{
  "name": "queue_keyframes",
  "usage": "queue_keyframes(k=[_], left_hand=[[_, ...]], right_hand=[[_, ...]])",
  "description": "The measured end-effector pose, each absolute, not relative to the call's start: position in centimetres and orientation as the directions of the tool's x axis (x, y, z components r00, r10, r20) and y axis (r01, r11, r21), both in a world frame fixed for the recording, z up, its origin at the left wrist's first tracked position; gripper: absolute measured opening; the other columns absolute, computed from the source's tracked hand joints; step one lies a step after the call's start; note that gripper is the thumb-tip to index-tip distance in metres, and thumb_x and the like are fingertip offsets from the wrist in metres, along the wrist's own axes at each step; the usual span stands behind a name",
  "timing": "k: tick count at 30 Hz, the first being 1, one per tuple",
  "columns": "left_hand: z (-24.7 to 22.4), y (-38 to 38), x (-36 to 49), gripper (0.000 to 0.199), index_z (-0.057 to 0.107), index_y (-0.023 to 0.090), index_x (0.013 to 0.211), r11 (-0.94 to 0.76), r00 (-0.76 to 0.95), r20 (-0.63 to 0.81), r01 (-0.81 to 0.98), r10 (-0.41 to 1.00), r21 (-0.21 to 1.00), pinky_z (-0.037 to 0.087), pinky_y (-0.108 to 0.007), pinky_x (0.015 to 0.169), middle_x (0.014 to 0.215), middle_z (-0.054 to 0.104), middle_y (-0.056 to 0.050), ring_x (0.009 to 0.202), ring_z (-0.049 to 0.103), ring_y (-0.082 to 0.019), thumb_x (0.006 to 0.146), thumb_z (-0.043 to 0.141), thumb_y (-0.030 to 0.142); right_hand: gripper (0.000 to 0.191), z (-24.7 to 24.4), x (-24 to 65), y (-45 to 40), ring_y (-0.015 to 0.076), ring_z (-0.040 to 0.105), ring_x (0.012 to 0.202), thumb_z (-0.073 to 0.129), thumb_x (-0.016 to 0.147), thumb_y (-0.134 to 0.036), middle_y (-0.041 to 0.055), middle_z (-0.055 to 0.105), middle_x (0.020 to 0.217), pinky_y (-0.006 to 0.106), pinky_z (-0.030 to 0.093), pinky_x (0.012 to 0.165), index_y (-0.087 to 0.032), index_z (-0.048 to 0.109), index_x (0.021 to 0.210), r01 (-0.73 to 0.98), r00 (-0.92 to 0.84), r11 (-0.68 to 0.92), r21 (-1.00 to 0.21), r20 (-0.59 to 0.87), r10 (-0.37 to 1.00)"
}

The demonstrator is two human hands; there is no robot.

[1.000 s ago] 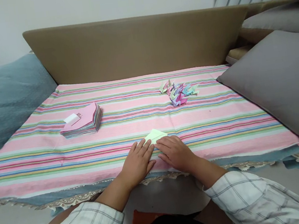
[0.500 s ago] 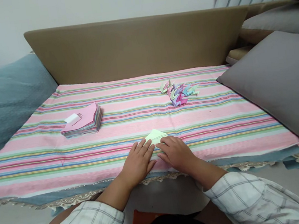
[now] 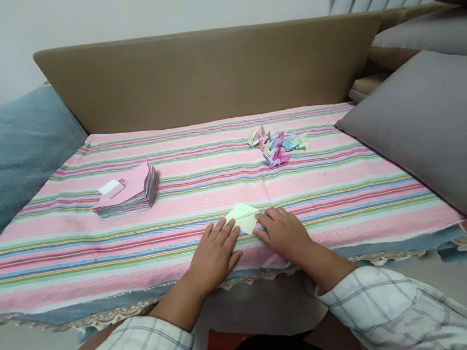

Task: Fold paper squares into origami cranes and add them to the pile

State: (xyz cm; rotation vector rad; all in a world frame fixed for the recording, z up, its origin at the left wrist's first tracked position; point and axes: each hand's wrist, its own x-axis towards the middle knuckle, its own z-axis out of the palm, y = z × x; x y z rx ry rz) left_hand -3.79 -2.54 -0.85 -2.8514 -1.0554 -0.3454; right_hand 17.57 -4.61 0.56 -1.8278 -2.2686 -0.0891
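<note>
A small folded sheet of pale green paper (image 3: 244, 218) lies flat near the front of the striped cloth, diamond-like in outline with a crease line across it. My left hand (image 3: 215, 253) rests palm down, fingers stretched out, its fingertips on the paper's left side. At the paper's right corner is my right hand (image 3: 283, 234), its fingers bent and the thumb and index finger close to the edge. Whether those fingers pinch the corner or only touch it, I cannot tell.
Folded paper cranes (image 3: 276, 147) in several colours lie in a heap farther back. At left, a stack of coloured paper (image 3: 130, 195) bears a white plug adapter (image 3: 111, 188). Grey cushions (image 3: 433, 125) stand at right, a blue cushion (image 3: 12, 164) at left.
My right hand has slid off the paper's middle to the right, uncovering its lower part. My left hand stays in place. The view has shifted slightly.
</note>
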Motion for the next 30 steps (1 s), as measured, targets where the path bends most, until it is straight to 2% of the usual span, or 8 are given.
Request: queue_keyframes(k=[7, 9, 11, 13, 15, 21, 25, 30], left_hand=[[-0.9, -2.5, -3.8, 0.048, 0.043, 0.018, 0.133, -0.760, 0.741, 0.229, 0.650, 0.631, -0.009, 0.026, -0.048, 0.108, 0.141, 0.042, -0.009, 0.132, 0.032, -0.028, 0.090, 0.043, 0.040], [-1.0, -2.5, -3.9, 0.048, 0.043, 0.018, 0.133, -0.760, 0.740, 0.232, 0.650, 0.631, -0.007, 0.025, -0.048, 0.108, 0.141, 0.042, -0.008, 0.132, 0.032, -0.028, 0.090, 0.043, 0.039], [-1.1, -2.5, -3.9, 0.048, 0.043, 0.019, 0.133, -0.761, 0.740, 0.234, 0.649, 0.630, -0.006, 0.025, -0.048, 0.108, 0.141, 0.042, -0.008, 0.132, 0.032, -0.028, 0.089, 0.043, 0.039], [-1.1, -2.5, -3.9, 0.049, 0.042, 0.019, 0.133, -0.761, 0.740, 0.236, 0.649, 0.630, -0.003, 0.025, -0.048, 0.108, 0.141, 0.042, -0.008, 0.132, 0.032, -0.028, 0.089, 0.044, 0.039], [-1.1, -2.5, -3.9, 0.050, 0.041, 0.019, 0.134, -0.761, 0.739, 0.237, 0.649, 0.631, 0.001, 0.025, -0.048, 0.108, 0.141, 0.043, -0.008, 0.133, 0.032, -0.027, 0.089, 0.045, 0.038], [-1.0, -2.6, -4.1, 0.050, 0.041, 0.020, 0.134, -0.763, 0.735, 0.249, 0.645, 0.630, 0.026, 0.026, -0.048, 0.107, 0.143, 0.039, -0.011, 0.133, 0.031, -0.028, 0.087, 0.047, 0.037], [-0.7, -2.8, -4.3, 0.050, 0.049, 0.024, 0.128, -0.715, 0.669, 0.308, 0.697, 0.676, 0.055, 0.030, -0.051, 0.104, 0.150, 0.022, -0.013, 0.136, 0.023, -0.034, 0.082, 0.056, 0.040], [0.0, -3.0, -4.7, 0.050, 0.054, 0.027, 0.123, -0.669, 0.614, 0.327, 0.739, 0.718, 0.081, 0.032, -0.052, 0.103, 0.151, 0.019, -0.011, 0.133, 0.027, -0.036, 0.076, 0.062, 0.044]], right_hand=[[0.032, 1.4, 18.7, -4.0, 0.0232, 0.053, 0.089, 0.042, 0.090, -0.041, 0.0107, 0.061, 0.091, 0.034, 0.040, 0.079, -0.016, 0.063, 0.091, 0.981, -0.099, 0.142, -0.135, 0.284, 0.954], [0.031, 1.3, 18.4, -3.9, 0.0235, 0.052, 0.099, 0.039, 0.092, -0.035, 0.0118, 0.062, 0.103, 0.036, 0.039, 0.087, -0.016, 0.062, 0.098, 0.957, -0.178, 0.245, -0.153, 0.357, 0.917], [0.033, 0.9, 17.9, -3.8, 0.0242, 0.045, 0.117, 0.037, 0.092, -0.030, 0.0115, 0.055, 0.124, 0.039, 0.032, 0.099, -0.015, 0.058, 0.113, 0.893, -0.357, 0.433, -0.126, 0.389, 0.849], [0.038, 0.1, 17.4, -3.7, 0.0250, 0.033, 0.130, 0.038, 0.092, -0.030, 0.0098, 0.044, 0.138, 0.044, 0.024, 0.107, -0.016, 0.050, 0.126, 0.815, -0.517, 0.573, -0.087, 0.338, 0.787], [0.046, -0.7, 17.2, -3.6, 0.0262, 0.027, 0.134, 0.040, 0.092, -0.036, 0.0103, 0.038, 0.143, 0.048, 0.021, 0.108, -0.016, 0.044, 0.133, 0.784, -0.576, 0.614, -0.090, 0.262, 0.774], [0.061, -1.6, 17.6, -3.4, 0.0273, 0.021, 0.137, 0.036, 0.090, -0.051, 0.0118, 0.030, 0.147, 0.051, 0.020, 0.109, -0.014, 0.034, 0.139, 0.783, -0.593, 0.609, -0.127, 0.145, 0.792], [0.062, -1.5, 17.6, -3.4, 0.0272, 0.021, 0.137, 0.035, 0.090, -0.053, 0.0110, 0.029, 0.148, 0.052, 0.020, 0.109, -0.016, 0.034, 0.140, 0.786, -0.591, 0.604, -0.133, 0.128, 0.797], [0.062, -1.8, 17.5, -3.4, 0.0262, 0.020, 0.138, 0.036, 0.090, -0.052, 0.0104, 0.028, 0.148, 0.052, 0.020, 0.109, -0.017, 0.031, 0.141, 0.782, -0.592, 0.606, -0.146, 0.134, 0.795]])
